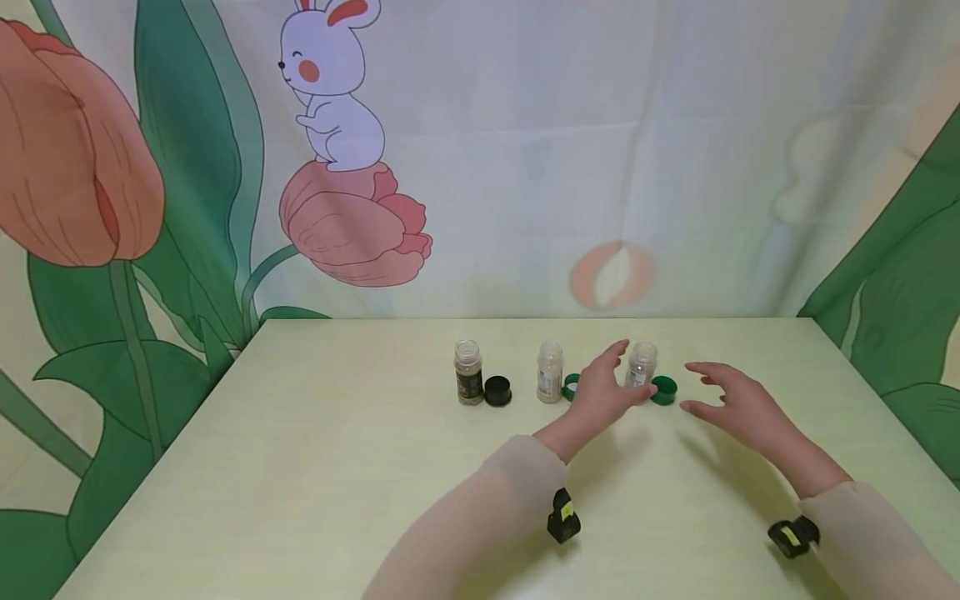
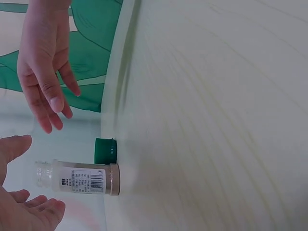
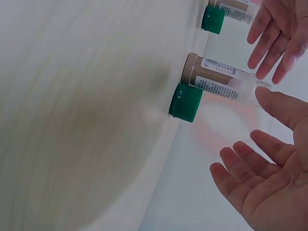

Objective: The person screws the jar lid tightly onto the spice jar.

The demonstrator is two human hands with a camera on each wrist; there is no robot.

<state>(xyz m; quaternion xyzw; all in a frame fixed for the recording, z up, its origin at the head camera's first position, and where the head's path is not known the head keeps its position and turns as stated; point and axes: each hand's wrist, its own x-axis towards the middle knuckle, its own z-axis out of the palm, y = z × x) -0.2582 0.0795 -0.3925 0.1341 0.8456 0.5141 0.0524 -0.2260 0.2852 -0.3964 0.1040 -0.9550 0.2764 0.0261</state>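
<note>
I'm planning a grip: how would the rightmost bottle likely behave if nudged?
The rightmost bottle stands tall and narrow, so it would probably tip. It is uncapped, so its brown contents might spill. Being round, it could roll once down.

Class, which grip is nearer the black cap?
Left. The left grip is right of the black cap, near the rightmost bottle; the right grip is farther right.
</note>
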